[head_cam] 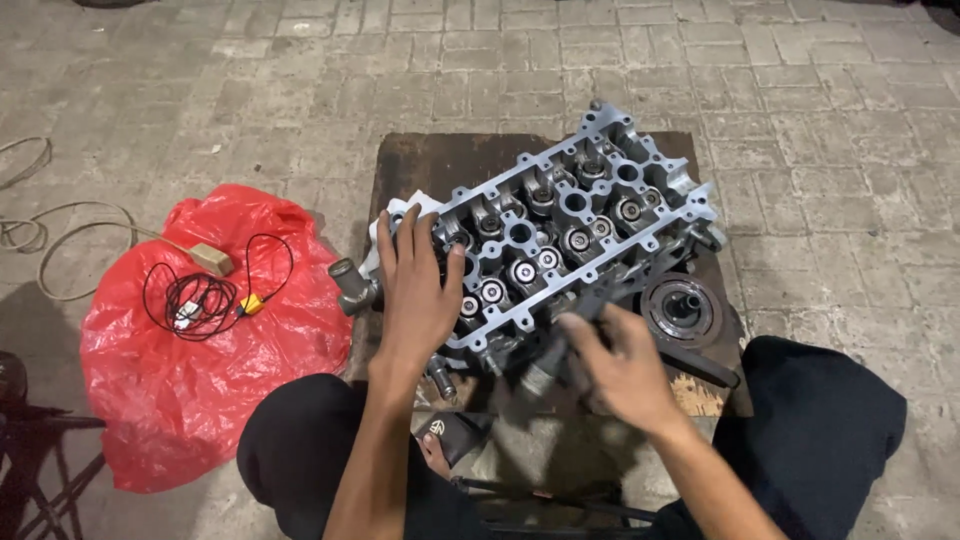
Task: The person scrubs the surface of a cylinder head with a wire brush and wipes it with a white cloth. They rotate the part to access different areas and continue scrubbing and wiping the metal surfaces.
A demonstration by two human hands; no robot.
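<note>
Resting flat, left hand (415, 290) steadies cylinder head (560, 225); right hand (620, 365) grips (blurred) tool (548, 372).

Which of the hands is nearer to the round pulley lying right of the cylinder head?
Right. The right hand, gripping a blurred dark tool, is just left of the round pulley. The left hand rests flat on the far end of the cylinder head, well away from it.

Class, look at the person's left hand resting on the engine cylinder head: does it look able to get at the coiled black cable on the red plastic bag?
Probably yes. The left hand lies flat on the cylinder head, holding nothing. The black cable sits in the open on the red bag to that side, with nothing between them.
</note>
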